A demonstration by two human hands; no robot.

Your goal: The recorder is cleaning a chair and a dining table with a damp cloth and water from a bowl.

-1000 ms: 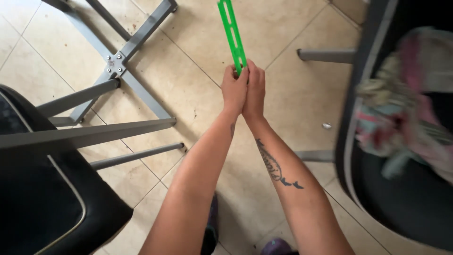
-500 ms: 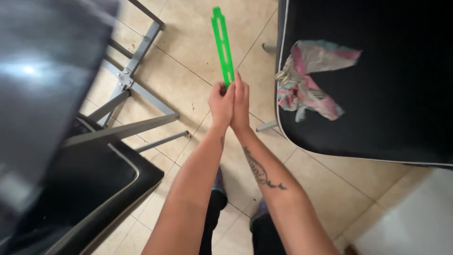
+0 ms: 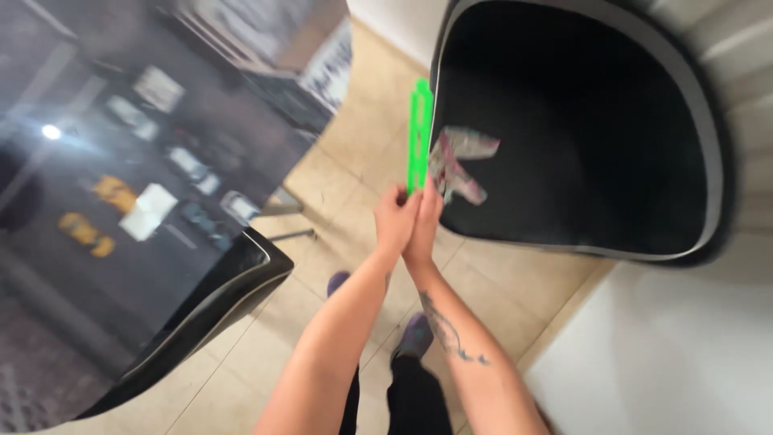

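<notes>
Right now the green slotted strip (image 3: pixel 419 133) stands nearly upright in front of you, its lower end pinched between your two palms and its upper end rising past the near rim of the black chair seat (image 3: pixel 580 121). Your left hand (image 3: pixel 394 219) and your right hand (image 3: pixel 423 225) press flat against each other, fingers pointing up, clamping the base of the strip between them; both forearms stretch out from the bottom of the view and meet at the wrists, and your right forearm carries a dark tattoo. Just behind the strip, a crumpled cloth (image 3: pixel 459 165) in pink, grey and pale tones lies on the chair seat close to its left edge. To your left, a dark glossy tabletop (image 3: pixel 121 201) fills much of the view, blurred, with small yellow and white shapes that are too smeared to make out. Below your arms, the beige tiled floor (image 3: pixel 507 282) shows, and your feet in purple footwear (image 3: pixel 415 334) stand on it. At the lower right sits a plain white surface (image 3: pixel 684 354).
</notes>
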